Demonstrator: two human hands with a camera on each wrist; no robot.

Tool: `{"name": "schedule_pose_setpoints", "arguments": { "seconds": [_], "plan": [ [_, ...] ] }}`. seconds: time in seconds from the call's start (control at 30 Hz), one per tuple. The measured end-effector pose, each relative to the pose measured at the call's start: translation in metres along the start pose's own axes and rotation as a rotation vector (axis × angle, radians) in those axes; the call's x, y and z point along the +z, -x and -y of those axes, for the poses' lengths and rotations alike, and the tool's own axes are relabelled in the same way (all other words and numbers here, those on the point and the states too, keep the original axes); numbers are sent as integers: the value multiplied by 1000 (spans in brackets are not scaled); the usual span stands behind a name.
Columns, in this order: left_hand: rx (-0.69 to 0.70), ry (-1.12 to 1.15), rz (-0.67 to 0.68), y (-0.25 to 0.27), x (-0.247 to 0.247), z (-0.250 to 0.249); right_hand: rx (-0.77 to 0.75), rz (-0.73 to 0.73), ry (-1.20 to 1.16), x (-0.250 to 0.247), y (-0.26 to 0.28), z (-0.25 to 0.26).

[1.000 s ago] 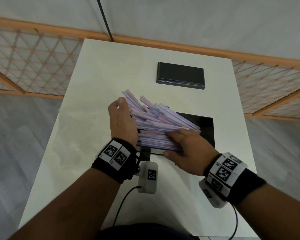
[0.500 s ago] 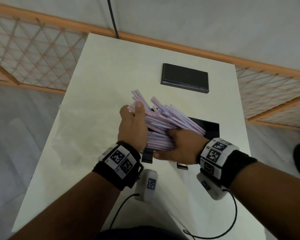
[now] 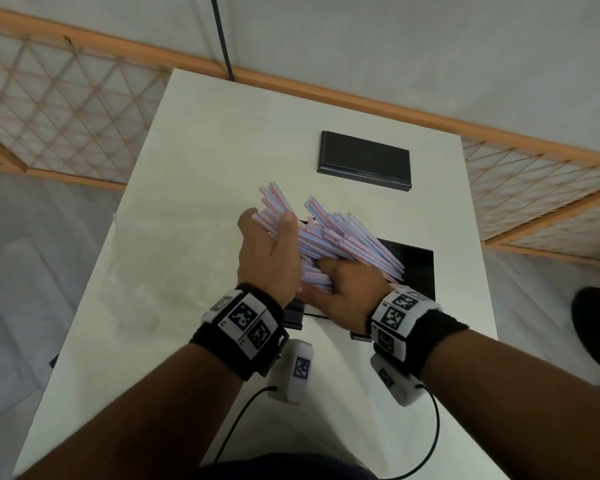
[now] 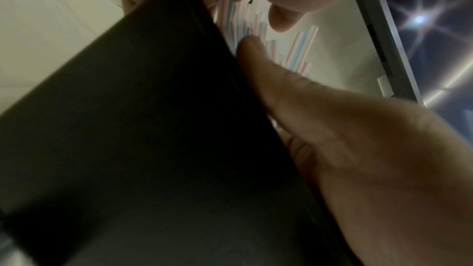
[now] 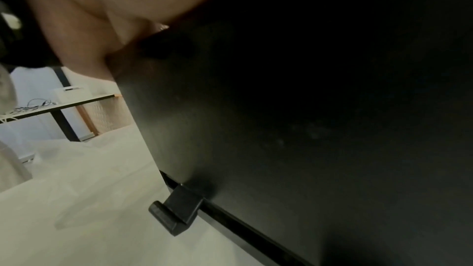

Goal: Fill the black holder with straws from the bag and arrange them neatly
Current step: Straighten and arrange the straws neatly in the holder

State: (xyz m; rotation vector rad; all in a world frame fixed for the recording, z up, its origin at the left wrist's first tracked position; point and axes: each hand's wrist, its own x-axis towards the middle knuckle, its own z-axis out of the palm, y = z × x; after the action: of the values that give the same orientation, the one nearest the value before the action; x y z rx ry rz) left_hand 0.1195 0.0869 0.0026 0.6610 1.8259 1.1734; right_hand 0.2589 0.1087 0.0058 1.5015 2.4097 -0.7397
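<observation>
Head view: both hands clamp fanned bundle of pink-and-blue striped paper straws (image 3: 329,244) over open black box holder (image 3: 414,268) on white worktop (image 3: 194,188); left hand (image 3: 269,258) wraps far end, right hand (image 3: 340,289) pinches near end. Step, by my guess: loading; next, lower, square ends.

Left wrist: straw tips above holder wall (image 4: 153,128).

Right wrist: only holder's outer side and foot clip (image 5: 176,207).

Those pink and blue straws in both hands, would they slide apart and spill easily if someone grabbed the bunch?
Probably yes. The straws are many thin loose sticks, already fanned with uneven ends, so they likely slip past each other. It takes the left hand and right hand together to contain them. They look light, and single ones would probably roll on the table.
</observation>
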Motion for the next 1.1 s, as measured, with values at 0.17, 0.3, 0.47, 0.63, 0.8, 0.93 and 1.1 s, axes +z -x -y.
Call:
{"name": "schedule_pose_setpoints", "arguments": {
  "seconds": [0.17,0.3,0.47,0.63,0.8,0.93,1.1],
  "plan": [
    [1,10,-12,0,0,0,-11,34,-51,1,-2,-1],
    [20,12,-37,1,1,0,-21,79,-97,-3,-4,2],
    [46,-47,-5,0,-3,-1,-54,-71,66,-8,1,2],
    [32,-17,50,0,-6,-3,-72,-85,54,-5,10,-7],
    [-16,163,0,-9,-8,-7,-176,-274,-36,-11,37,-19],
    [-26,118,47,-8,-7,3,-195,-471,-53,-4,56,-38],
    [-28,-1,39,-7,-3,11,-137,-311,49,12,61,-48]
  ]
}}
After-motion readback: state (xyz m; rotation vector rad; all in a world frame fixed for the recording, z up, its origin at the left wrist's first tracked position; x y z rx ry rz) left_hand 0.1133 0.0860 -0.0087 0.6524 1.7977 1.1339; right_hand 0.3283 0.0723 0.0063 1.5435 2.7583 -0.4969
